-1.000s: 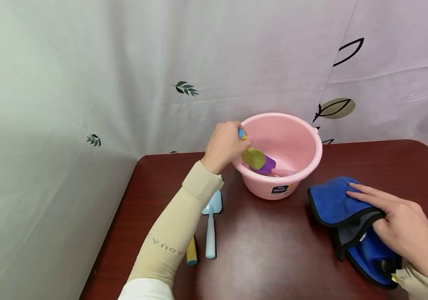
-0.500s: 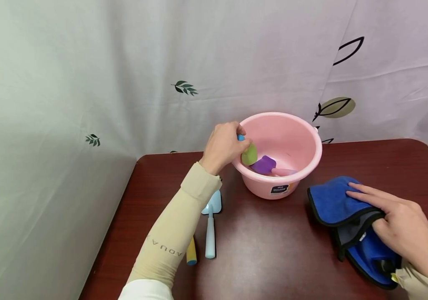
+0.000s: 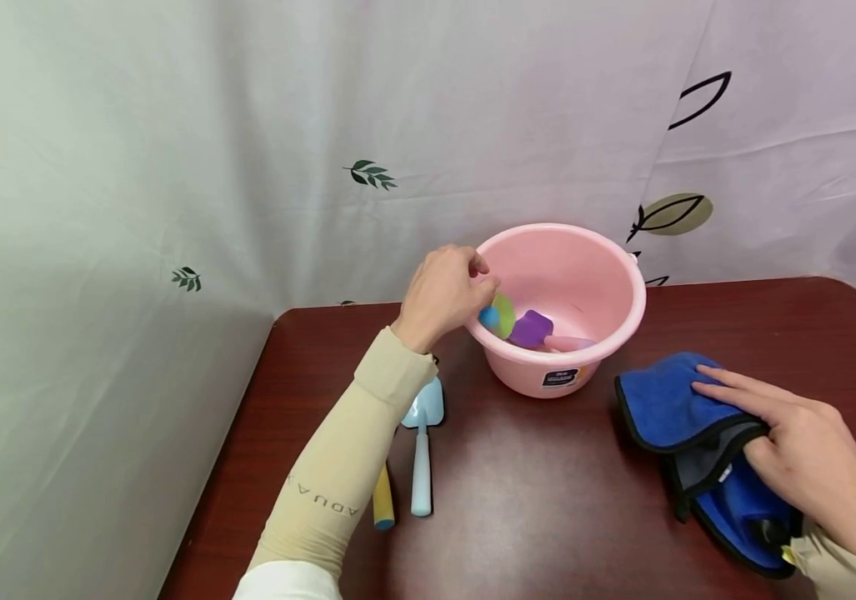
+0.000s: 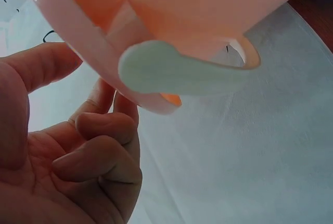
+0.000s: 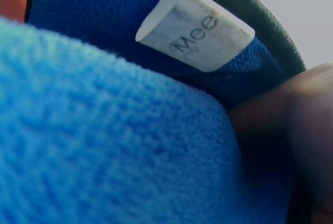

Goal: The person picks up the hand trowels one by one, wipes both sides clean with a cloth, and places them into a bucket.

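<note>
My left hand [image 3: 446, 292] is at the left rim of the pink basin [image 3: 563, 254], its fingers loosely bent and nothing between them. Just below it, inside the basin, lies a toy shovel with a green blade [image 3: 504, 316] and a blue handle end. Beside that are a purple toy shovel blade [image 3: 531, 329] and a pink handle [image 3: 568, 343]. In the left wrist view, the fingers are by the basin's rim and its pale handle tab [image 4: 171, 70]. My right hand [image 3: 818, 454] holds a folded blue towel [image 3: 671, 404] with black edging, fingers on top and thumb tucked under the fold.
A light blue toy shovel [image 3: 422, 467] lies on the dark red table [image 3: 540, 500], its blade partly behind my left forearm. Next to it a yellow handle [image 3: 383, 502] with a blue end sticks out from under the sleeve. A patterned curtain [image 3: 285, 150] hangs behind the table.
My left hand has let go of the green shovel, which has dropped into the basin beside the purple one. The right hand and the towel have stayed in place.
</note>
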Action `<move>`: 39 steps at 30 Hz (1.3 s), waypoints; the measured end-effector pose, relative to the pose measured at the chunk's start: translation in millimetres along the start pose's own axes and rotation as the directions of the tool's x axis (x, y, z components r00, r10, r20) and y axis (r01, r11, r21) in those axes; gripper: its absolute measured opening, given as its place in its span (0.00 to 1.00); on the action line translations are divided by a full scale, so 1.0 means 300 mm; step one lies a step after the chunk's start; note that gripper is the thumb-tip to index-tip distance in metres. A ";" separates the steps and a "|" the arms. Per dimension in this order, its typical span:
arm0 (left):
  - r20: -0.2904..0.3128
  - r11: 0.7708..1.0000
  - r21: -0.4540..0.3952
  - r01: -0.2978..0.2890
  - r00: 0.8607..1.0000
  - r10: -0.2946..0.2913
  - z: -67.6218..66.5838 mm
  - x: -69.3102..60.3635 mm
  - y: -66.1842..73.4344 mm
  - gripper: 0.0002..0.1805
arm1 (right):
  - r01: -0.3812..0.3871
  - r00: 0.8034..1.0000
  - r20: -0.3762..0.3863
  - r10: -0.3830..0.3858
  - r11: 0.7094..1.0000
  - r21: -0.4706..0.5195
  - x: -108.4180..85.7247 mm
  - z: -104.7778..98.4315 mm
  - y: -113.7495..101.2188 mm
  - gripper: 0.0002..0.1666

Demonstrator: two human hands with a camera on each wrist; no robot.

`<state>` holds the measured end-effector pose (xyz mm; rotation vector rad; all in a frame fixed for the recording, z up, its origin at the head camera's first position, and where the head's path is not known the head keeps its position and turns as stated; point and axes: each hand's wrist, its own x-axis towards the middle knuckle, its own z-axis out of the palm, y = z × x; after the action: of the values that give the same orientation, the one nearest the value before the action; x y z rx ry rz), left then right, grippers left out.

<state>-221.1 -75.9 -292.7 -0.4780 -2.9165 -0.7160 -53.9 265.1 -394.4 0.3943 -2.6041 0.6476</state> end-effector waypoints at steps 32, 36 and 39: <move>-0.074 0.964 -0.196 0.181 0.977 -0.198 -0.100 -0.260 -0.319 0.11 | 0.025 1.000 0.001 -0.025 0.999 0.021 0.000 0.003 0.000 0.44; -0.046 0.957 -0.152 0.247 0.965 -0.257 -0.084 -0.328 -0.377 0.12 | 0.030 1.000 0.003 -0.030 0.999 0.012 -0.002 0.000 -0.001 0.44; -0.007 0.947 -0.116 0.299 0.953 -0.302 -0.066 -0.386 -0.415 0.13 | 0.037 0.999 -0.003 -0.037 0.999 0.015 -0.001 -0.002 -0.001 0.44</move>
<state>-151.6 -222.0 -349.0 -0.0275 -2.9685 -0.9198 -53.2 265.1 -394.0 0.4448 -2.5842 0.6551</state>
